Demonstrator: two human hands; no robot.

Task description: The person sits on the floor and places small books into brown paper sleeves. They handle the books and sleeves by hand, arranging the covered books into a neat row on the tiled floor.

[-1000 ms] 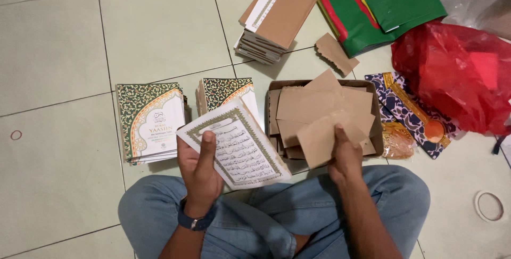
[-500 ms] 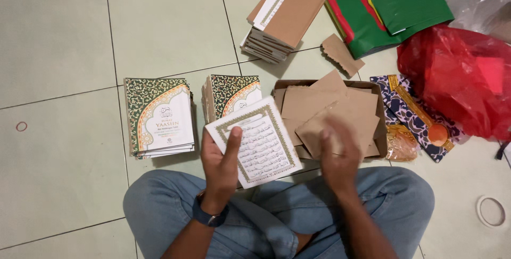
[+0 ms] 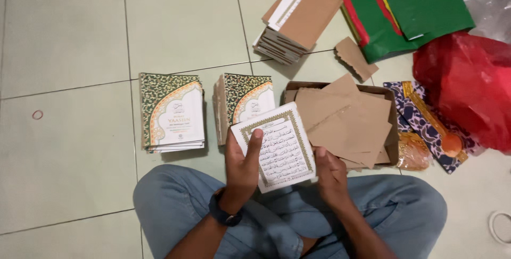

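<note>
I sit cross-legged on a tiled floor. My left hand [image 3: 242,166] holds a small white booklet [image 3: 279,144] with a patterned border and printed lines, thumb lying across its face. My right hand [image 3: 329,173] grips the booklet's right lower edge. Just right of it is an open cardboard box [image 3: 393,131] filled with brown card sheets [image 3: 346,118]. Two stacks of booklets with green and gold ornate covers stand ahead: one stack [image 3: 171,111] at the left, the other stack [image 3: 245,99] right behind the held booklet.
A pile of brown-backed booklets [image 3: 295,22] lies further out, with a torn card piece [image 3: 355,58] beside it. Green, red and yellow paper sheets [image 3: 404,9] are at top right, a red plastic bag [image 3: 466,86] and a patterned packet [image 3: 426,126] at right. A rubber band [image 3: 37,114] lies at left.
My right hand left the brown card sheets in the box and came over to the booklet's right edge. The booklet shifted slightly right and now both hands hold it.
</note>
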